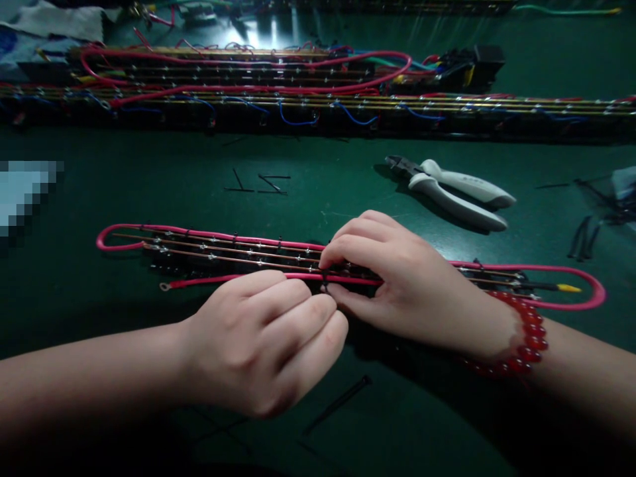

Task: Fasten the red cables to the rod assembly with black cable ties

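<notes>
While both hands met over a long, narrow wiring strip (233,255) on a dark green work surface (149,172), the left hand (271,338) was curled into a loose fist, its fingertips pinched on a thin black cable tie (325,286) at the strip's near edge. The right hand (397,285) arched over the strip from the other side, its fingers closed down on the same spot, so the two hands touched at the tie; exactly how the tie was gripped was hidden beneath the fingers. A glossy pink wire (209,233) looped around the strip in a long flattened oval, beside straight copper-coloured rods dotted with small silvery joints, and ended at a small metal ring terminal (165,286) on the left. A yellow-tipped lead (566,287) showed at the strip's right end. A bracelet of round red beads (527,331) circled the right wrist. White-handled cutters (457,192) with dark jaws lay well apart, farther back on the right. Short black offcuts (258,183) were scattered behind the strip, and a loose black cable tie (338,403) lay near the forearms. Longer assemblies (308,99) threaded with red, blue and yellow wires stretched across the back, their ends cut off by the frame. A pixelated patch (24,192) obscured the left edge, and dim light swallowed detail in the foreground.
</notes>
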`<state>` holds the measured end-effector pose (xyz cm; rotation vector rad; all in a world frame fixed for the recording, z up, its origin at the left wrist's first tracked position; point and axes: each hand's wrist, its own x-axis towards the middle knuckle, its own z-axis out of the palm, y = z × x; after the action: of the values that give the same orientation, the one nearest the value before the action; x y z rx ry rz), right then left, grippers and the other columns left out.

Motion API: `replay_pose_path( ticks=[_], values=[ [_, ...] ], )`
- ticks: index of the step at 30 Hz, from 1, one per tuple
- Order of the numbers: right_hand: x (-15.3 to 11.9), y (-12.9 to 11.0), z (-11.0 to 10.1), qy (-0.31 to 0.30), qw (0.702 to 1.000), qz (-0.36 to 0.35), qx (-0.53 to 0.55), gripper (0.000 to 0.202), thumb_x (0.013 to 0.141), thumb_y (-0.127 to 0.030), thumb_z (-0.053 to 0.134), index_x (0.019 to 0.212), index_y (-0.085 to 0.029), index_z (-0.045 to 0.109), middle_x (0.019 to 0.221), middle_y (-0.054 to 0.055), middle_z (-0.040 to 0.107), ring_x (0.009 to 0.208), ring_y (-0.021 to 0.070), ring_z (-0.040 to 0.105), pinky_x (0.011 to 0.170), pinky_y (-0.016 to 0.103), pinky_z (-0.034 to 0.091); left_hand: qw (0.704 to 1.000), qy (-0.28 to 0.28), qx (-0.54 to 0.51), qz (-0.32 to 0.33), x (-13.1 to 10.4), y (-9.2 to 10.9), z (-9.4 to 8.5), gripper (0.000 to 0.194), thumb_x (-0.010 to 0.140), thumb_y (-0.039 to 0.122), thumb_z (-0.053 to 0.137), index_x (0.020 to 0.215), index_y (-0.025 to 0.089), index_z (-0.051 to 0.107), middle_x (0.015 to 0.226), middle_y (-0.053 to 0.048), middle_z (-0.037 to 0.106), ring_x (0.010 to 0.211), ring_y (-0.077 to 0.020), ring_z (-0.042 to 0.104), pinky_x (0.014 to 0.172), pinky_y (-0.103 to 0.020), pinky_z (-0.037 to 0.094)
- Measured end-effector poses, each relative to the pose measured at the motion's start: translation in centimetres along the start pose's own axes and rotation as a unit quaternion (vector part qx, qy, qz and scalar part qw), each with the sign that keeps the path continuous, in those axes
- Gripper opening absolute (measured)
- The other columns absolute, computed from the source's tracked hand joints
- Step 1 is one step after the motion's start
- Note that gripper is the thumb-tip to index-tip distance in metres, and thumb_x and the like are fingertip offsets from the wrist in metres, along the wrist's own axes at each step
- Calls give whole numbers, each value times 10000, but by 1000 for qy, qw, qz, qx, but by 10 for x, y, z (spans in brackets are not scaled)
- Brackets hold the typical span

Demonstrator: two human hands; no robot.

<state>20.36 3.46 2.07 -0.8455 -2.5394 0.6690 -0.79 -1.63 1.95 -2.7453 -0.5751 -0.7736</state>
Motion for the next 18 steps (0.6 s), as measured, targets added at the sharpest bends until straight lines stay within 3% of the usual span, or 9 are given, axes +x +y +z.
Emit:
replay_pose_path(
  ticks=[7,13,18],
  values=[
    [0,1,3,12,1000,-4,-24,85,851,-170,576,900,-155,643,895,85,641,869,219,537,746,346,429,999,-24,-21,24,8,-3,0,162,895,120,537,868,160,691,706,-16,694,582,-151,584,486,-307,457],
    [-1,2,4,13,998,-44,-44,129,884,-149,554,884,-176,680,933,80,646,876,208,538,759,339,420,990,-116,-77,37,11,-5,0,275,931,110,424,808,166,663,790,-55,699,638,-172,604,556,-327,476],
    [-1,2,4,3,998,-45,-47,116,882,-148,553,869,-188,662,968,82,646,875,204,531,764,336,412,993,-88,-67,30,6,-5,4,201,932,151,483,845,174,663,837,-43,713,681,-167,615,588,-331,467]
  ],
)
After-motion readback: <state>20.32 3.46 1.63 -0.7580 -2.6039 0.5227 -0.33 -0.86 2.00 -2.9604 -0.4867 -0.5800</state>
